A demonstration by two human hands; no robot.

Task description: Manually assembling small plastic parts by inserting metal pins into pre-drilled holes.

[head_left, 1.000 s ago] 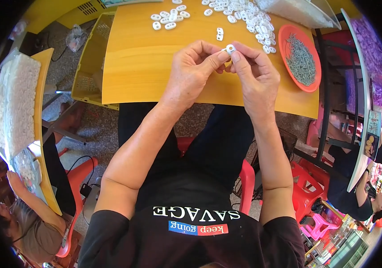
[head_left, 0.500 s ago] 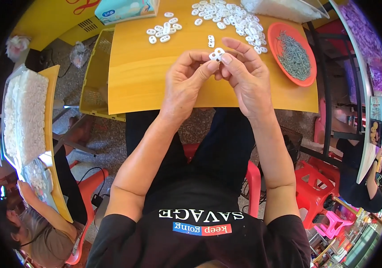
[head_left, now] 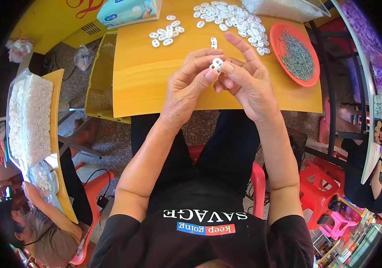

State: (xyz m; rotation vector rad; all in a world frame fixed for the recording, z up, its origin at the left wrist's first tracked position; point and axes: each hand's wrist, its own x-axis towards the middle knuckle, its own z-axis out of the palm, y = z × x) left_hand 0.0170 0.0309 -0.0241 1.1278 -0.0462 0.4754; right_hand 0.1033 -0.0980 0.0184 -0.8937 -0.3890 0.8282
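Over the near half of the yellow table, my left hand point(head_left: 186, 85) and my right hand point(head_left: 247, 82) meet at a small white plastic piece with round holes point(head_left: 217, 63). Thumb and fingers of each hand pinch it from its own side. My right index finger points up, off the piece. Just beyond my fingers lies another white holed piece point(head_left: 213, 43). Farther left is a small group of white oval two-holed pieces point(head_left: 168, 34), and a larger heap of them point(head_left: 244, 27) spreads at the far right. Fingertips partly cover the held piece.
A red bowl of grey metal screws or nails point(head_left: 296, 56) stands at the table's right. Tissue pack point(head_left: 128, 12) and clear bin of white pieces point(head_left: 284, 9) sit at the far edge. A yellow crate point(head_left: 99, 85) is left of the table. Another person's hand point(head_left: 31, 193) works at the left table.
The white piece has turned between my fingers and shows more edge-on. My right index finger has lifted. The whole view has shifted slightly.
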